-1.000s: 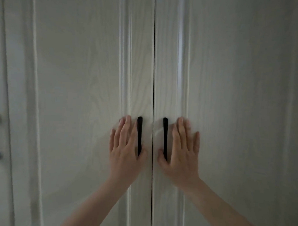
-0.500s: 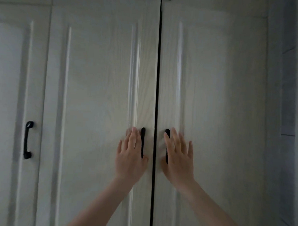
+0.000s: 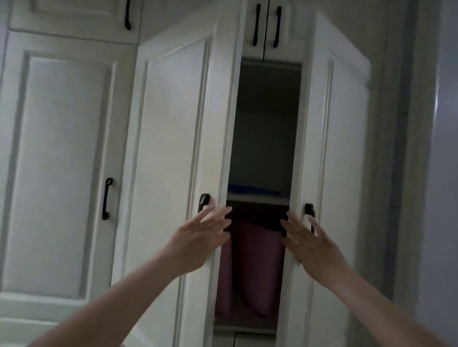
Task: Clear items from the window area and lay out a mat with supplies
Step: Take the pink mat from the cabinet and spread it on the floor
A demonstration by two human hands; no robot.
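Observation:
Two tall white wardrobe doors stand partly open in front of me. My left hand lies with straight fingers against the left door, just below its black handle. My right hand does the same on the right door, beside its black handle. In the dark gap a purple cloth item hangs or stands under a shelf. A flat blue thing lies on that shelf.
A shut white door with a black handle stands to the left. Small upper cupboards with black handles sit above. A pale wall borders the wardrobe on the right.
Both doors were shut with my hands flat by the handles. They have swung outward toward me, and the inside of the wardrobe shows between them.

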